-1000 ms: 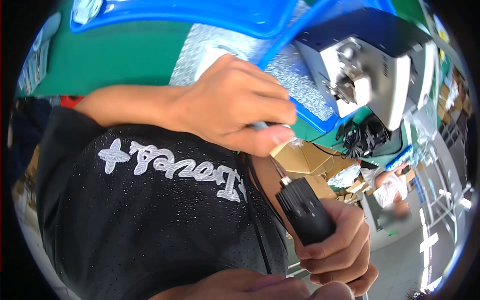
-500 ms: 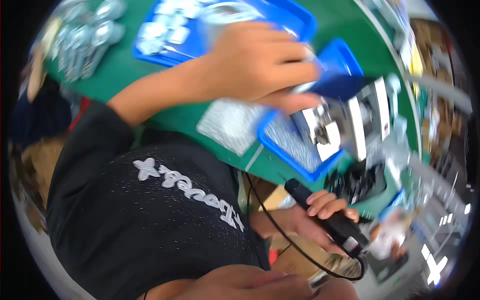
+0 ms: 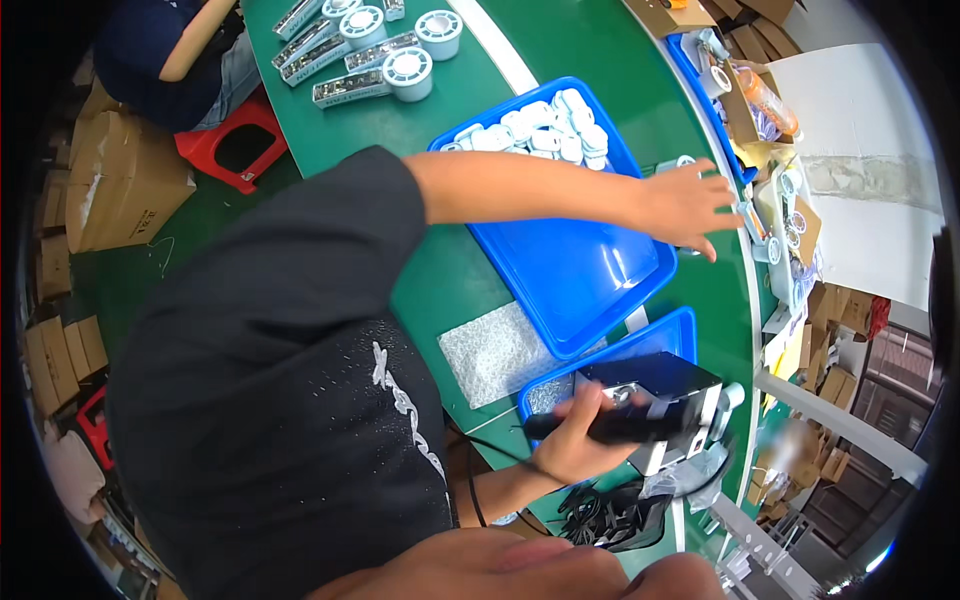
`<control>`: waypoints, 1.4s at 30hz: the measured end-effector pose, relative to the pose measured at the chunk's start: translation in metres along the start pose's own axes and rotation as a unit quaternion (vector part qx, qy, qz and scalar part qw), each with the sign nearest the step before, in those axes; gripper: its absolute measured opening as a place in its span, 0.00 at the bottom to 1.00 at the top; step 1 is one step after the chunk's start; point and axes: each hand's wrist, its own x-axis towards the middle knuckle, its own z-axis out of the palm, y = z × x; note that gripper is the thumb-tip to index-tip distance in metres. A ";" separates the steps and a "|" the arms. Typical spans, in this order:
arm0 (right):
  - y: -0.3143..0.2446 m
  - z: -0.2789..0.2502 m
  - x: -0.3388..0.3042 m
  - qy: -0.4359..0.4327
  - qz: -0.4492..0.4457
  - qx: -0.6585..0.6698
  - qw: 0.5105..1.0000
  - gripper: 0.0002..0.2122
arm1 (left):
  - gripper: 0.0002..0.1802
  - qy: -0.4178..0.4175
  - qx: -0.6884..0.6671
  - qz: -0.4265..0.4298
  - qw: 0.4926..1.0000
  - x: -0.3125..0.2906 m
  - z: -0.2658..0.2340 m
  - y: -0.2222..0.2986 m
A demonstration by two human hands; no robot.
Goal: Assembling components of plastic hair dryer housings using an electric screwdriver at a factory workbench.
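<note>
Your right hand [image 3: 575, 445] is wrapped around a black tool [image 3: 648, 424], with your thumb on top. The tool is long like a fat stick. It lies crossways over the tabletop [image 3: 430, 270], so its long line goes from the near edge toward the far edge. The thin front end points back at the near edge, where your body is, and the thick back end points at the far edge. It is blurry, so you can't tell how much it tips up or down. It is held up over the small blue tray [image 3: 690, 325] and in front of the box-shaped machine [image 3: 660, 370] with the dark top.

Your left hand [image 3: 690, 207] is open, with its fingers spread wide. It reaches past the big blue tray [image 3: 560, 275], close to the far edge of the tabletop. You can't see it gripping anything.

Lots of little white pieces [image 3: 545, 130] are piled at one end of the big tray. A sheet of bubble wrap [image 3: 490, 350] lies by the near edge, just beside both trays. Some pale blue fans [image 3: 408, 75] lie together by the near edge too, well apart from the tool. A bunch of black cords [image 3: 610, 515] sits near the machine.
</note>
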 end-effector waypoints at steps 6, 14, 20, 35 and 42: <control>-0.035 0.140 0.108 -0.137 -0.115 -0.312 0.933 0.26 | 0.23 0.116 0.038 -0.229 0.966 -0.115 -0.178 -0.022; 0.010 0.212 0.136 -0.183 -0.095 -0.398 0.894 0.28 | 0.31 0.032 0.317 -0.356 0.878 -0.261 -0.282 -0.046; 0.015 0.219 0.134 -0.168 -0.114 -0.408 0.890 0.25 | 0.27 -0.023 0.118 -0.372 0.921 -0.285 -0.319 -0.048; -0.042 0.043 -0.002 -0.187 0.153 0.236 0.941 0.34 | 0.53 -0.018 -0.567 -0.222 0.793 -0.154 -0.193 0.100; 0.009 0.005 -0.030 0.008 0.056 0.101 0.993 0.32 | 0.27 -0.124 -0.554 -0.068 0.820 -0.138 -0.147 0.136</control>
